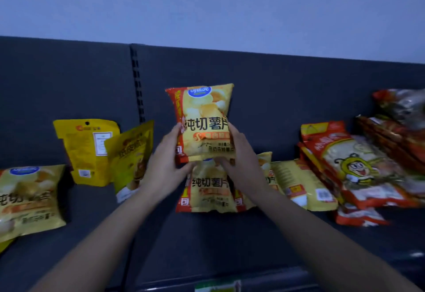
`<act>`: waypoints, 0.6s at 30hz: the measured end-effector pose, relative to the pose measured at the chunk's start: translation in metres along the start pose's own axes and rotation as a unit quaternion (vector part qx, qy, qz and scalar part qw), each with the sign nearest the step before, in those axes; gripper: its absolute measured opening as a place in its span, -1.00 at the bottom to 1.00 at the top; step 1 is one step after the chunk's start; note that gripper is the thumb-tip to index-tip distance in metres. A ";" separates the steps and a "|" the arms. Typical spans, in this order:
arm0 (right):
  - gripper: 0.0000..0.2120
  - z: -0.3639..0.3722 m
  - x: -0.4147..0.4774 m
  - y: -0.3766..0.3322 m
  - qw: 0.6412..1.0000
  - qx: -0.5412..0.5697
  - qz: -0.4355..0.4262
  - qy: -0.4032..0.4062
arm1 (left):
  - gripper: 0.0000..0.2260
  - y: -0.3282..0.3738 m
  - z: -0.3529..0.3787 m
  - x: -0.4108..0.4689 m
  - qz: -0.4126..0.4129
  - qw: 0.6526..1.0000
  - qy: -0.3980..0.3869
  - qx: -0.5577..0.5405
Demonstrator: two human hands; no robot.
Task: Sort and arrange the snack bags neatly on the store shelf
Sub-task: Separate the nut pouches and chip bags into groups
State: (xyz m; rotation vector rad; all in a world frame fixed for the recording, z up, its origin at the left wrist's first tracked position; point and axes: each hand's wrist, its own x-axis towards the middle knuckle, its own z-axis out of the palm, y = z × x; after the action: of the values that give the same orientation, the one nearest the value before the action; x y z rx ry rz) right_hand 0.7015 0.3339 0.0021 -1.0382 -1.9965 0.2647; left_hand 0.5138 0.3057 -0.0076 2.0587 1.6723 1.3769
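Observation:
A yellow and red chip bag (203, 117) stands upright in the middle of the dark shelf (207, 241). My left hand (164, 165) grips its lower left side and my right hand (239, 160) grips its lower right side. Just below and in front of it lies another chip bag of the same kind (209, 190), with a third one (264, 176) partly hidden behind my right wrist. A matching chip bag (27, 197) lies at the far left.
Two yellow pouches (88, 151) (130, 153) stand against the back panel at left. A flat yellow bag (301, 183) and a pile of red and white bags (358, 167) lie at right, with more red bags (400, 117) stacked behind them.

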 end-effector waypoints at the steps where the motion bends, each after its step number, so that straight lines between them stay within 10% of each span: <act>1: -0.28 -0.010 -0.007 0.014 1.000 -0.019 0.018 -0.007 | -0.16 0.005 0.020 0.000 -0.005 1.000 -0.017 -0.011; 8: 0.00 -0.033 -0.041 0.084 0.938 -0.219 0.108 -0.248 | -0.17 0.010 0.109 -0.014 -0.073 0.975 -0.191 0.091; 18: -0.22 -0.015 -0.043 0.106 0.961 -0.223 0.088 -0.138 | -0.26 0.005 0.121 -0.016 -0.074 0.968 -0.153 0.184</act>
State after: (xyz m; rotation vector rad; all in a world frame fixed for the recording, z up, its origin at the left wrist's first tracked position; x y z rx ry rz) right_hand 0.7866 0.3661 -0.0693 -1.5372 -2.2769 0.0507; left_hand 0.6047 0.3397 -0.0811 2.1339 2.0006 0.6991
